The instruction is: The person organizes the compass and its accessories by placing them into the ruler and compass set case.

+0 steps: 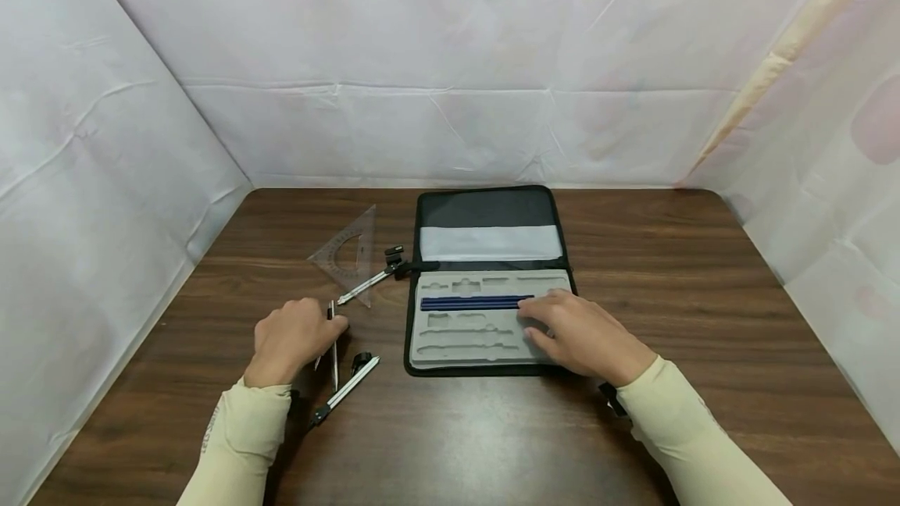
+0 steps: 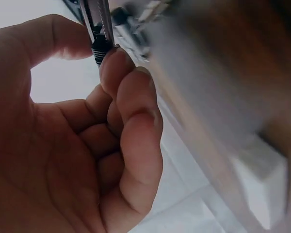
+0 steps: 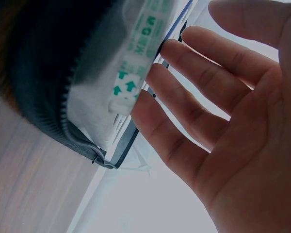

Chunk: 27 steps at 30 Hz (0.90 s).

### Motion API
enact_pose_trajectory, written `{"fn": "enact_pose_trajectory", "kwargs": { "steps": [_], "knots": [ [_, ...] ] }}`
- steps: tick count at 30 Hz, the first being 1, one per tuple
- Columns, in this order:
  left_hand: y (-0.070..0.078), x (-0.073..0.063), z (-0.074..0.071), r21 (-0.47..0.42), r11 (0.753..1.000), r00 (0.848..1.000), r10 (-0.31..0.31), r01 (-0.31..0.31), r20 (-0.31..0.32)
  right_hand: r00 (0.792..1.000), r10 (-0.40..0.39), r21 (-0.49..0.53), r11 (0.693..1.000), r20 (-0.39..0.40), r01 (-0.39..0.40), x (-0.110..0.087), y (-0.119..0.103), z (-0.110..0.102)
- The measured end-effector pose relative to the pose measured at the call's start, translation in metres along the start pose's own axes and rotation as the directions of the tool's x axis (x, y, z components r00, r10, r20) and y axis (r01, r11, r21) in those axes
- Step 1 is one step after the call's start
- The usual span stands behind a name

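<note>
Head view first: left hand (image 1: 295, 338) pinches a slim metal drawing tool (image 1: 334, 361), looks like a compass or divider, at its 3 o'clock. The case (image 1: 464, 371) lies on the bench (image 1: 478, 443) further out at 3 o'clock. Set square (image 1: 326, 258) is at 1 o'clock from that hand, one compass (image 1: 369, 283) at 2, another compass (image 1: 348, 389) around 4:30. Right hand (image 1: 583, 338) is over the case's right side, fingertips by the blue pencils (image 1: 474, 303) at its 10 o'clock.

Left wrist cam: tool's up near 11 o'clock, between thumb and fingertips. I'd guess it's light and stiff, with slick legs and easily bent points, so the black ridged bit (image 2: 101, 48) seems the best place to hold.

Right wrist cam: fingers loosely spread, no grip I can see. A green-printed white piece (image 3: 136, 63) sits at 10 o'clock, right by the fingertips; can't tell if they're touching.
</note>
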<state>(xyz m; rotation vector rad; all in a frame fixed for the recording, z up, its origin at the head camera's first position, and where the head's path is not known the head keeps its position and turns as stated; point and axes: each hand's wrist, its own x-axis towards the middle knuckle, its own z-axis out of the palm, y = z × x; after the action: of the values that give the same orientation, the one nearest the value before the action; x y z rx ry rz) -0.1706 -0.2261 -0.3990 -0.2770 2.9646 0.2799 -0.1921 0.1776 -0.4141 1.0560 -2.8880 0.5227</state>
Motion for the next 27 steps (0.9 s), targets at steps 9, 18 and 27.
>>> {"fn": "enact_pose_trajectory", "kwargs": {
  "steps": [9,18,27],
  "knots": [
    [0.030,0.002,-0.015,-0.002,0.995,0.994,0.096,-0.097,-0.060,0.999,-0.032,-0.018,0.999,-0.027,0.032,0.001,-0.003,0.002],
    [0.094,-0.001,-0.025,-0.043,0.958,0.951,0.275,-0.283,-0.141,0.979,-0.158,0.023,0.986,-0.126,0.163,0.005,-0.028,0.003],
    [0.148,-0.007,-0.016,0.109,0.885,0.826,0.462,-0.452,-0.323,0.974,-0.183,0.056,0.980,-0.134,0.192,0.011,-0.055,0.018]
  ]
}}
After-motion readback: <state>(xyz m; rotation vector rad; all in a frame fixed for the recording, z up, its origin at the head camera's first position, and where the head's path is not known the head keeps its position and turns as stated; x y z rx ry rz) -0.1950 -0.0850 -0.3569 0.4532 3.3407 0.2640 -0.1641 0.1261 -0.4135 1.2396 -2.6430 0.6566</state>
